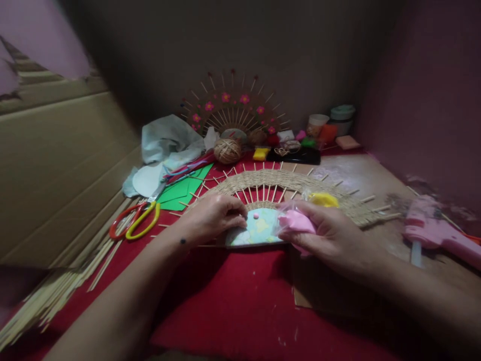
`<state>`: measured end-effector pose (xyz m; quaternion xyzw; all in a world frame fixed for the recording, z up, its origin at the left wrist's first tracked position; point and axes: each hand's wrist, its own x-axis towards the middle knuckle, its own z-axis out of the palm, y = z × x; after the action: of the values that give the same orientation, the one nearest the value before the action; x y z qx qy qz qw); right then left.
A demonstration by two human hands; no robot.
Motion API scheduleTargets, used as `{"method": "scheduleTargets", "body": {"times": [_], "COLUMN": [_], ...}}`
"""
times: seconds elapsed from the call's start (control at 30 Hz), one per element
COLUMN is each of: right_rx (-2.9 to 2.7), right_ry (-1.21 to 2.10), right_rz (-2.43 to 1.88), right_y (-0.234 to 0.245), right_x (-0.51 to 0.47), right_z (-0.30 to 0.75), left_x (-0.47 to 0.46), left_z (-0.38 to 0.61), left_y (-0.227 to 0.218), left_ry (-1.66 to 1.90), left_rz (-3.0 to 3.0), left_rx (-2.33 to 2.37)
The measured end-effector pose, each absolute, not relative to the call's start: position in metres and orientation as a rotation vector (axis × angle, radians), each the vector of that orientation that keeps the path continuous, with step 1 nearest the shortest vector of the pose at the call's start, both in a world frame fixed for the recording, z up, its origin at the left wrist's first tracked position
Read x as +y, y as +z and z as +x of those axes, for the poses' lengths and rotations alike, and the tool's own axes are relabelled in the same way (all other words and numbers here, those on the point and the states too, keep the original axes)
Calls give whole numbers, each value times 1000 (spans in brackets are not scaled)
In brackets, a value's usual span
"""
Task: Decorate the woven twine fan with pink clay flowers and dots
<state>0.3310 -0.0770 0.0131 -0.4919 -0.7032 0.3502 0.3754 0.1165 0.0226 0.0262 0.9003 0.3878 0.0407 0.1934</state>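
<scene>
A half-round woven fan of sticks and twine (259, 178) lies on the red cloth, with a light blue patterned half-circle (261, 230) at its base. One small pink ball (256, 216) sits on that half-circle. My left hand (216, 215) is at the half-circle's left side, thumb and forefinger curled close together; whatever is between them is hidden. In my right hand (330, 233) is a lump of pink clay (296, 222) in clear plastic wrap, held over the half-circle's right edge. Yellow clay (323, 200) in wrap lies on the weave just beyond.
Scissors (139, 220), loose sticks (71, 281) and green sheets (184, 188) lie left. Behind are a twine ball (227, 150), a black phone-like slab (300, 156) and a flowered fan (225, 98) at the wall. A pink glue gun (424, 220) lies right, cardboard (56, 175) stands left.
</scene>
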Motion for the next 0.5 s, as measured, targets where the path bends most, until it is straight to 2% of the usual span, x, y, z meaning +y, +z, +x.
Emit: {"method": "scheduleTargets", "body": {"times": [0.5], "right_rx": [-1827], "right_ry": [902], "right_rz": [-1231], "right_y": [6], "right_x": [-77], "right_z": [332], "left_x": [17], "left_z": [121], "left_y": [38], "left_ry": [253], "left_rz": [2318], "left_rx": [1116]}}
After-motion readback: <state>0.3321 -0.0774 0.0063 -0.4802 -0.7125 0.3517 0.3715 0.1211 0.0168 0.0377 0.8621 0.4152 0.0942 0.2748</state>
